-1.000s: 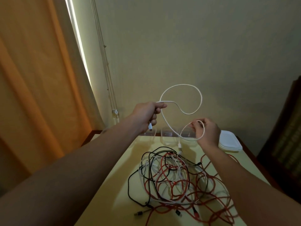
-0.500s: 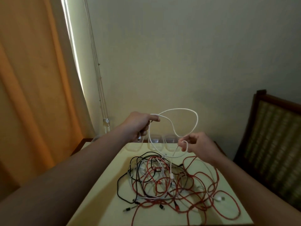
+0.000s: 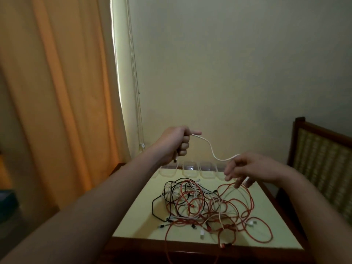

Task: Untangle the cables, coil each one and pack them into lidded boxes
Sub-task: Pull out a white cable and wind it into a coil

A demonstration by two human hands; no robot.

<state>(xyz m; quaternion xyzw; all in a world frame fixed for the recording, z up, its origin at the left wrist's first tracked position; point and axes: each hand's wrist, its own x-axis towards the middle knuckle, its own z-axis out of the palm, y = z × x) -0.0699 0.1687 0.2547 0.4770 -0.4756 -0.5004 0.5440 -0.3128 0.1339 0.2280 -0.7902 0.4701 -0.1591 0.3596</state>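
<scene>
My left hand [image 3: 176,142] is raised above the table's far left corner and grips one end of a white cable [image 3: 212,149], its plug hanging below my fist. The cable sags in a wave to my right hand [image 3: 247,169], where it passes under my thumb; the other fingers spread loosely downward. Below on the yellow table [image 3: 137,212] lies a tangle of red, white and black cables [image 3: 205,208]. One red loop hangs over the near edge.
A row of clear plastic boxes [image 3: 189,168] stands along the table's far edge against the wall. A wooden chair with a woven back [image 3: 322,159] is at the right. An orange curtain [image 3: 57,92] hangs at the left.
The big white loop between my hands has been drawn out into one sagging strand. My right hand moved right and its fingers spread. The view shifted, bringing the chair in.
</scene>
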